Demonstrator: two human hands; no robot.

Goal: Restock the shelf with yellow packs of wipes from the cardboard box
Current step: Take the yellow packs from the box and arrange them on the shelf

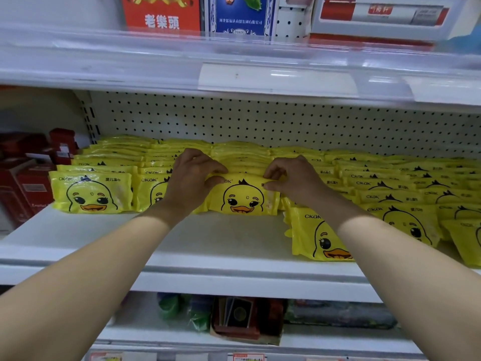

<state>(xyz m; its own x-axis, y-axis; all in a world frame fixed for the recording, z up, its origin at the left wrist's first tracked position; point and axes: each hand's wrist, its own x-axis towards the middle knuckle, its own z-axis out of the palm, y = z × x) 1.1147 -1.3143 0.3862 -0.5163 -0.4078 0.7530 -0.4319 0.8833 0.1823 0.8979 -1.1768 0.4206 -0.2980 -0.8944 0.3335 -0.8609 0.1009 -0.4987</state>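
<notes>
Yellow packs (390,183) with a duck face already stand in rows across most of the shelf (221,238), tilted back against one another from the pegboard (260,121) forward. I judge the restocking to be well along but not finished: the rows on the right reach nearer the front edge, ending in a front pack (320,238), while the left and middle rows stop further back and leave a bare strip of shelf before them. How many packs remain cannot be told, since the box is out of view. The step in hand looks like seating one pack (243,196) at the head of the middle row, where it stands upright on the shelf, touching the packs behind it. The left hand (192,175) pinches its upper left corner, fingers curled over the top edge and thumb on the face; the right hand (291,178) pinches the upper right corner the same way. Red boxes (26,183) sit just beside the leftmost row.
</notes>
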